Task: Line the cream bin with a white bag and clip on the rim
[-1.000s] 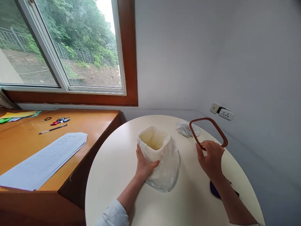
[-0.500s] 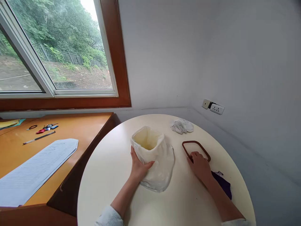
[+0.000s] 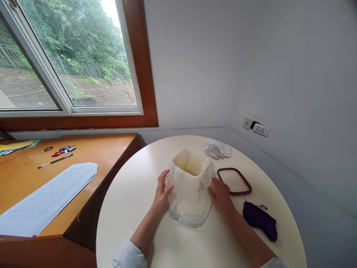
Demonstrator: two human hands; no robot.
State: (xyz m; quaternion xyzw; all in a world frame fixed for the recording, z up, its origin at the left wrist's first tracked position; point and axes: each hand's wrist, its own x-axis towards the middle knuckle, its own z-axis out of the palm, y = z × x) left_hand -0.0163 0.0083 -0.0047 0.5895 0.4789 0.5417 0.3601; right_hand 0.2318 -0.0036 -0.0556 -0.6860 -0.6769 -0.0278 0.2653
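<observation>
A small bin lined with a white plastic bag (image 3: pixel 189 197) stands upright on the round table. The bag is folded over its mouth and hangs loose down the front; the pale yellow inside shows. My left hand (image 3: pixel 161 193) is at its left side, fingers spread and thumb against the bag. At the right side, my right hand (image 3: pixel 221 195) has finger and thumb closed at the bag's edge, partly hiding the grip. Just beyond that hand lies a brown ring-shaped frame (image 3: pixel 241 192), flat on the table.
A dark purple cloth (image 3: pixel 260 219) lies right of my right forearm. Crumpled white plastic (image 3: pixel 219 150) rests at the table's back. On the wooden desk (image 3: pixel 111 149) to the left are papers (image 3: pixel 55 197), a pen (image 3: pixel 55 161) and keys (image 3: pixel 65 149). A wall socket (image 3: pixel 261 129) is behind.
My right hand has left the brown frame and moved left to the bag. My left hand has loosened its grip. The lined bin appears farther right and turned; the purple cloth is more exposed.
</observation>
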